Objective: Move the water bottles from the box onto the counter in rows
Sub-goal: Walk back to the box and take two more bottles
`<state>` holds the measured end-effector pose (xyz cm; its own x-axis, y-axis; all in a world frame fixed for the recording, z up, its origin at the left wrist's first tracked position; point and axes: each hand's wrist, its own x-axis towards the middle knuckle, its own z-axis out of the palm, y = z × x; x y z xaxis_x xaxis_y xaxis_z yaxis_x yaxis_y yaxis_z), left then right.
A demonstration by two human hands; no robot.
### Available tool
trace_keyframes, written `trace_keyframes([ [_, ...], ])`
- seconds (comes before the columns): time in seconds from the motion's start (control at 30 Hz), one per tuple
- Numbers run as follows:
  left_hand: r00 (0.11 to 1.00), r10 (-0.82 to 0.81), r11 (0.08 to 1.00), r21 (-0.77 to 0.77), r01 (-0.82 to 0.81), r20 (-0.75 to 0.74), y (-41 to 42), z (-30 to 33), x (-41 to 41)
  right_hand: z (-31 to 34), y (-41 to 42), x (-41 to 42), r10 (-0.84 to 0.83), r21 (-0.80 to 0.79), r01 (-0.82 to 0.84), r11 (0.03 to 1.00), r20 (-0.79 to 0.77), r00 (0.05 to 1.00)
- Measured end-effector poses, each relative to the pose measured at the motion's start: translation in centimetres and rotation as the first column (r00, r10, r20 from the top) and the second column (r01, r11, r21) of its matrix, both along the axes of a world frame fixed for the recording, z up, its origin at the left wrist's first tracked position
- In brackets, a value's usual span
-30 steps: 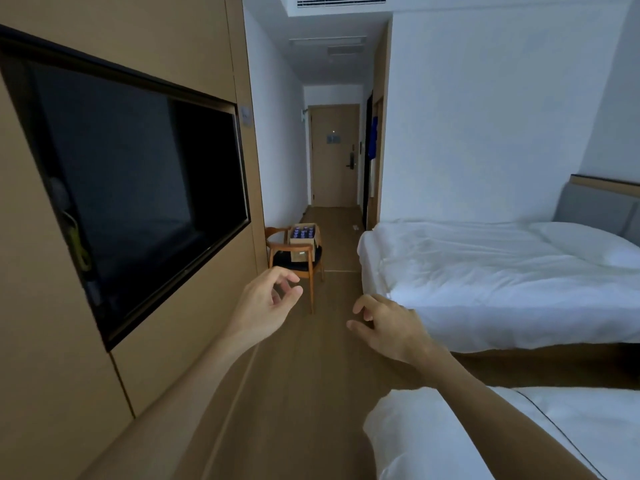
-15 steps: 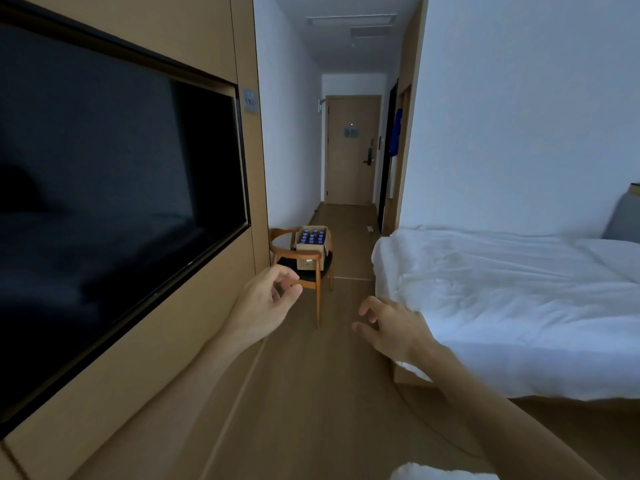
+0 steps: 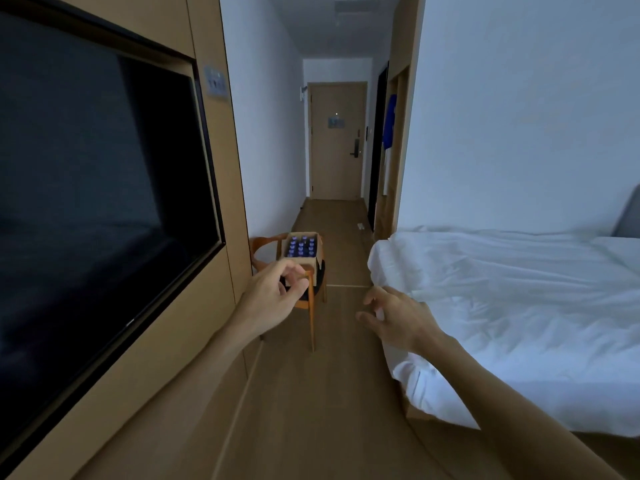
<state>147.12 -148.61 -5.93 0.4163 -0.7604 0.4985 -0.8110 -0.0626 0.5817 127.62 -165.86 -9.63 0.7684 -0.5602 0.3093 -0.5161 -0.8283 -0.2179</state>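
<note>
A cardboard box (image 3: 318,252) stands on a wooden chair (image 3: 313,299) against the left wall, some way ahead of me. Several water bottles (image 3: 301,246) with blue caps stand upright in it. My left hand (image 3: 273,294) is raised in front of the chair, fingers loosely curled, holding nothing. My right hand (image 3: 394,318) hovers over the floor beside the bed corner, fingers apart and empty. Both hands are well short of the box. No counter is in view.
A large dark TV (image 3: 97,188) is set in the wooden wall panel on the left. A bed with white sheets (image 3: 512,306) fills the right side. A wooden-floor passage (image 3: 332,358) runs between them to a closed door (image 3: 337,140).
I have moved forward along the passage: the chair and box appear larger and closer, and the nearer bed has dropped out of view. Both hands stay raised and empty.
</note>
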Motion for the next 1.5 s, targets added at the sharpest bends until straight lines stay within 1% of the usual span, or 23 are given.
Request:
trace_keyframes([
  [0.27,1.0,-0.02,0.999,0.032,0.02,-0.006,-14.1,-2.0,9.8,-2.0,-13.6,9.2,0.023,-0.007,-0.023,1.0,0.029,0.999],
  [0.37,1.0,-0.022,0.999,0.035,0.022,-0.006,-19.9,-2.2,13.0,-2.4,-19.5,12.7,0.04,0.027,-0.041,0.999,0.035,0.999],
  [0.43,1.0,-0.014,0.999,0.039,0.015,-0.005,-23.9,-1.9,15.3,-2.1,-23.8,15.2,0.043,0.054,-0.045,0.998,0.04,0.998],
  [0.6,1.0,-0.001,0.999,0.045,0.002,-0.012,-32.3,-1.4,20.5,-1.3,-33.3,21.3,0.046,0.056,-0.048,0.997,0.045,0.998],
  [0.8,0.999,0.033,0.998,0.053,-0.031,-0.037,-41.2,-2.3,27.3,-2.5,-42.6,28.2,0.08,0.068,-0.083,0.994,0.05,0.996],
  [0.97,0.996,0.057,0.996,0.069,-0.052,-0.072,-49.0,-3.9,33.3,-4.8,-50.8,34.0,0.068,0.071,-0.07,0.995,0.031,0.997],
  [1.1,0.994,0.046,0.997,0.073,-0.039,-0.095,-56.0,-4.8,38.8,-5.9,-57.3,39.5,0.04,0.102,-0.041,0.994,0.017,0.999],
  [1.2,0.992,0.035,0.995,0.099,-0.024,-0.119,-61.4,-4.8,42.8,-6.0,-62.2,43.5,0.008,0.123,-0.006,0.992,-0.018,1.0],
  [1.33,0.99,0.049,0.988,0.154,-0.029,-0.129,-68.2,-4.8,47.8,-6.0,-68.3,47.8,-0.003,0.152,0.007,0.988,-0.023,1.0],
  [1.5,0.989,0.065,0.981,0.191,-0.039,-0.13,-76.1,-6.6,53.1,-7.6,-75.6,52.6,-0.016,0.18,0.021,0.983,-0.028,0.999],
])
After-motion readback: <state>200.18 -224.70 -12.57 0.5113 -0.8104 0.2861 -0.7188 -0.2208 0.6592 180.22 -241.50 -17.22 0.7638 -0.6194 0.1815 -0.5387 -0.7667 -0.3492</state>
